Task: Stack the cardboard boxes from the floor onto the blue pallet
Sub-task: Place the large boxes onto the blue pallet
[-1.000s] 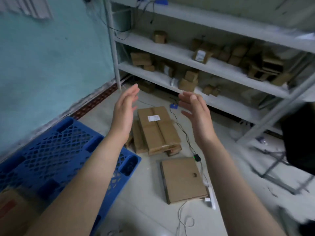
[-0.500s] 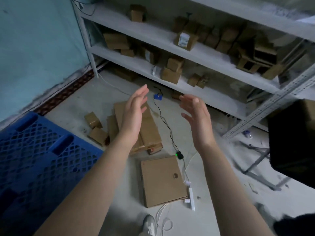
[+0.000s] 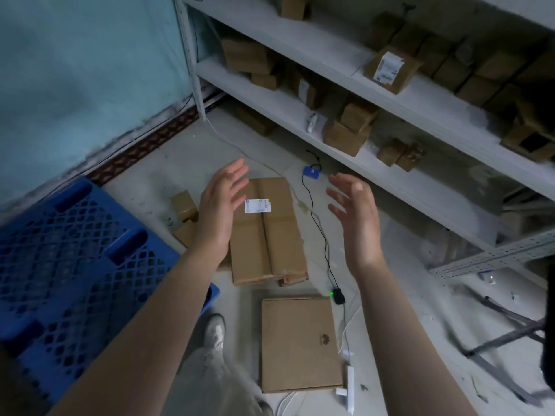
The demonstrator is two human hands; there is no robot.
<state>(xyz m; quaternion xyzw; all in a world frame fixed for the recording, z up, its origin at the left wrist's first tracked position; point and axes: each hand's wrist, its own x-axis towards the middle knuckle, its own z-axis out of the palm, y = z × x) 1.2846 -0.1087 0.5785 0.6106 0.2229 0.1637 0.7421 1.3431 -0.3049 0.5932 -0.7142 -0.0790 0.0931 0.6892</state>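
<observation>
A: Head view, near field: my shoe (image 3: 214, 331) stands between the pallet (image 3: 75, 265) and the flat box (image 3: 300, 343). Report the change.

B: I have stepped in over the last second. The long box (image 3: 267, 232) with the white label (image 3: 257, 205) has moved from far ahead to directly under my palms. In my judgement the approach is finished and the grasp comes next.

A: Hand state?

B: Left hand (image 3: 220, 211) and right hand (image 3: 356, 220) are held apart, palms facing, fingers spread, holding nothing. They bracket the long box from above; contact is not shown. The boxes remain on the floor, just beside the pallet. The part of the pallet in view is bare.

A: Obstructions?

B: My left hand covers the long box's left edge and most of the small boxes (image 3: 184, 205) behind it. A box under the long one shows only one corner. A black cable (image 3: 318, 223) runs beside the long box. The shelf (image 3: 375, 163) beyond holds more boxes, blurred. A dark object cuts off the right edge; unidentifiable.
</observation>
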